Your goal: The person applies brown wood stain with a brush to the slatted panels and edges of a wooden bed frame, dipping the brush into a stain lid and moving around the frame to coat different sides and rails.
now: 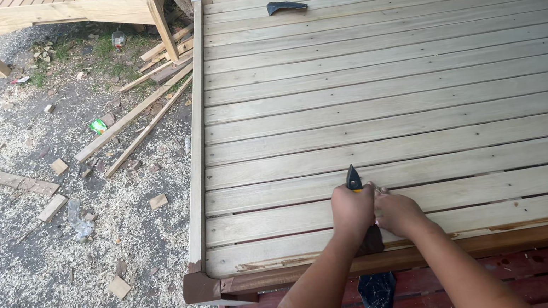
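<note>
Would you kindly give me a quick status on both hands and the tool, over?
Left hand closed on black-and-yellow tool, tip on slatted wooden platform. Right hand pressed beside it on the same slat. Dark object far off; nothing in the way.

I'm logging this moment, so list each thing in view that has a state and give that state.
Left hand: closed around the tool.
Right hand: resting beside the left, on the slats.
Yellow-and-black tool: gripped, tip pointing away.
Slatted panel: lying flat.
Dark object: lying loose at far edge.
</note>
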A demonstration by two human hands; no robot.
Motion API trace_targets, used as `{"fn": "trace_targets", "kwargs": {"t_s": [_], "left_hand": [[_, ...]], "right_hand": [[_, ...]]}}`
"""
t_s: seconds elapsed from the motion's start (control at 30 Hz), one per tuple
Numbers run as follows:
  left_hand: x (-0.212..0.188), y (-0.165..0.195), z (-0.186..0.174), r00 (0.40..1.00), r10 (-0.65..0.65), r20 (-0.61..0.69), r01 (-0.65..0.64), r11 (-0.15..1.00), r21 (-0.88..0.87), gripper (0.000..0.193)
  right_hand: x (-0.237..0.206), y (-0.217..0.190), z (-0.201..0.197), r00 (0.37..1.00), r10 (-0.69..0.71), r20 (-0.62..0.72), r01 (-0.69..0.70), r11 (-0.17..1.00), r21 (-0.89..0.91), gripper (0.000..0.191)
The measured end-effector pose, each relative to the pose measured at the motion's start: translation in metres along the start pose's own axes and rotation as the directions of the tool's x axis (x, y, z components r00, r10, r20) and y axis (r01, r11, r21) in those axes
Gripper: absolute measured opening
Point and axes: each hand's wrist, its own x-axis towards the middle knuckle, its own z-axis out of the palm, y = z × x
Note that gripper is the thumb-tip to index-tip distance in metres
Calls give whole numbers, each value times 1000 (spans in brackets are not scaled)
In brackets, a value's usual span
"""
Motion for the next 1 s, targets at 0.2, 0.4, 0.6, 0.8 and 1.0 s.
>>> {"fn": "trace_targets", "kwargs": {"t_s": [0.2, 0.4, 0.6, 0.8, 1.0], "left_hand": [[-10, -7, -92, 983, 161, -90, -126, 943, 309, 31], [-22, 5, -232, 979, 52, -199, 37, 907, 419, 36], [-22, 0, -239, 971, 77, -226, 34, 892, 450, 34], [-13, -4, -175, 979, 54, -195, -9, 975, 220, 30], [-9, -11, -165, 994, 44, -104, -33, 993, 112, 27]], "right_hand": [[-13, -25, -28, 998, -25, 63, 29, 998, -60, 77], [1, -25, -11, 998, 1, 61, 6, 993, -119, 82], [7, -22, 2, 1000, -15, 19, 18, 986, -163, 77], [-1, -37, -8, 995, 74, 64, -71, 996, -52, 79], [-13, -46, -15, 994, 99, 47, -97, 995, -36, 82]]}}
